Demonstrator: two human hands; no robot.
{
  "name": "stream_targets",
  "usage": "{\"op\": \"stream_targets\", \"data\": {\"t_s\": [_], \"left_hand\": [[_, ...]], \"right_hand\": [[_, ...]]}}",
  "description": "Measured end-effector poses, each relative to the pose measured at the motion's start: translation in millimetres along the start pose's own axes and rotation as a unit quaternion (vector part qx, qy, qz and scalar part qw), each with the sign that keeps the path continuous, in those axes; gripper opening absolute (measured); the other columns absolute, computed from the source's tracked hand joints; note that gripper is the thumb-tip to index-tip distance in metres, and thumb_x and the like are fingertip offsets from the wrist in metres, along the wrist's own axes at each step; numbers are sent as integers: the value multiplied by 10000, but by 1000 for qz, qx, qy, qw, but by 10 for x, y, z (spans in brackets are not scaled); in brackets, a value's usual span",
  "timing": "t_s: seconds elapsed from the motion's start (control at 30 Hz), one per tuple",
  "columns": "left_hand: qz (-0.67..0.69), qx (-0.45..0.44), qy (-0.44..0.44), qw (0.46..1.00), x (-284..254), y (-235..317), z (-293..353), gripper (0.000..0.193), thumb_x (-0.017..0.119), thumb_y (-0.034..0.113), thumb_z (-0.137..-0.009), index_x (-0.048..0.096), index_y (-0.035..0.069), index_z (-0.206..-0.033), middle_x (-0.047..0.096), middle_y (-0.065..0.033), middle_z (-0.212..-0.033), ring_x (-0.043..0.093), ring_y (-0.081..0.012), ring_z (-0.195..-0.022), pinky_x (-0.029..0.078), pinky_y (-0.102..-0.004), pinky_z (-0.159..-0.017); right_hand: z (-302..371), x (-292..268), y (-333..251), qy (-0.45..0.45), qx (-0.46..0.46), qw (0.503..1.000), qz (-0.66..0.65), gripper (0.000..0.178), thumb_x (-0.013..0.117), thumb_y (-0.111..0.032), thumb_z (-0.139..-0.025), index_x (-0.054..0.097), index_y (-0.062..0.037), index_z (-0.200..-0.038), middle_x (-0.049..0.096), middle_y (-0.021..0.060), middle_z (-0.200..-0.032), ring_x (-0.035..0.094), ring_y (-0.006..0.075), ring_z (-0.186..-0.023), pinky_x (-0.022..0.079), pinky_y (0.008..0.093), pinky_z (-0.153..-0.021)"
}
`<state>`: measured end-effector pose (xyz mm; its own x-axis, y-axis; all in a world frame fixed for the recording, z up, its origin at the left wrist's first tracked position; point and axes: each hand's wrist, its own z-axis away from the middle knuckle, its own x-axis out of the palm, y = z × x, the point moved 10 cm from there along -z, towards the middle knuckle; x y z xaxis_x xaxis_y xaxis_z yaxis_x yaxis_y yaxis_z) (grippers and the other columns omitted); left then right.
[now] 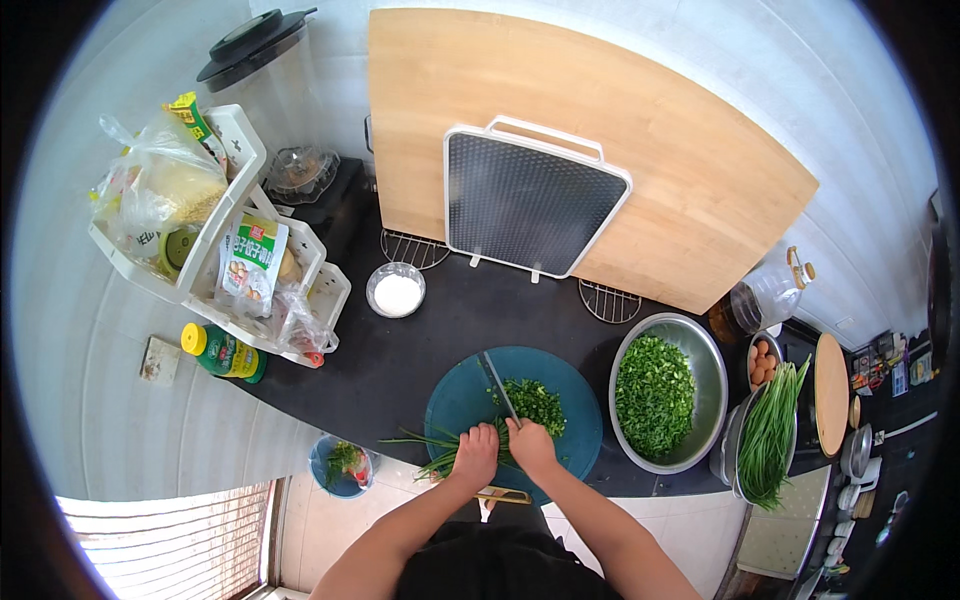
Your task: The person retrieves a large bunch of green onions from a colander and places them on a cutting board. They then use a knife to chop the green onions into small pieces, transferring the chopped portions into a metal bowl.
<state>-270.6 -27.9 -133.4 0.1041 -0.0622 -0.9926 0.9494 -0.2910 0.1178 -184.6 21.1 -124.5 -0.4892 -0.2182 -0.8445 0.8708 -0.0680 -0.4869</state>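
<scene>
A round teal cutting board (578, 398) lies at the counter's front edge. My left hand (476, 455) is closed over a bunch of green chives (437, 441), pressing it on the board; long stalks stick out to the left. My right hand (530, 444) grips a kitchen knife (499, 381), its blade pointing away and slightly left. Beyond my right hand sits a small pile of chopped chives (536, 406). To the right of the board stands a large steel bowl (716, 391), mostly filled with chopped chives (655, 392).
Whole chives (770, 430) lie over a metal pot at right, near a bowl of eggs (763, 362). A glass bowl of white powder (396, 292) sits behind the board. At left are a white tiered rack (240, 150) and a green bottle (232, 354). A bin (322, 470) stands below.
</scene>
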Motion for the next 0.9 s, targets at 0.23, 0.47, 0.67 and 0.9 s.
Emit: {"op": "stream_targets", "data": {"t_s": [0.23,0.47,0.67,0.9], "left_hand": [[43,-29,-14,999,92,-49,-7,555,603,176,-704,422,-88,-1158,472,-188,-1100,482,-287,-942,420,-369,-783],[36,-29,-20,999,72,-23,-3,529,556,166,-731,423,-91,-1173,467,-165,-1072,479,-276,-937,426,-355,-767],[50,-23,-41,998,80,-3,-15,564,571,171,-715,409,-105,-1178,455,-175,-1073,469,-288,-950,426,-356,-769],[51,-24,-44,997,112,0,-6,599,607,193,-696,410,-102,-1178,453,-187,-1100,471,-290,-959,424,-360,-772]], "right_hand": [[438,-611,287,-19,61,995,-80,398,538,-352,-882,597,24,-765,582,254,-658,593,425,-679,456,453,-576],[869,-363,564,-65,64,996,-13,448,498,-388,-888,607,26,-756,603,258,-697,594,436,-709,479,496,-656],[756,-12,597,-92,52,994,6,392,474,-318,-901,607,22,-759,606,258,-707,599,433,-710,486,492,-652],[391,10,348,-63,65,996,-1,346,496,-289,-887,612,10,-757,608,266,-712,607,429,-714,494,481,-655]]}}
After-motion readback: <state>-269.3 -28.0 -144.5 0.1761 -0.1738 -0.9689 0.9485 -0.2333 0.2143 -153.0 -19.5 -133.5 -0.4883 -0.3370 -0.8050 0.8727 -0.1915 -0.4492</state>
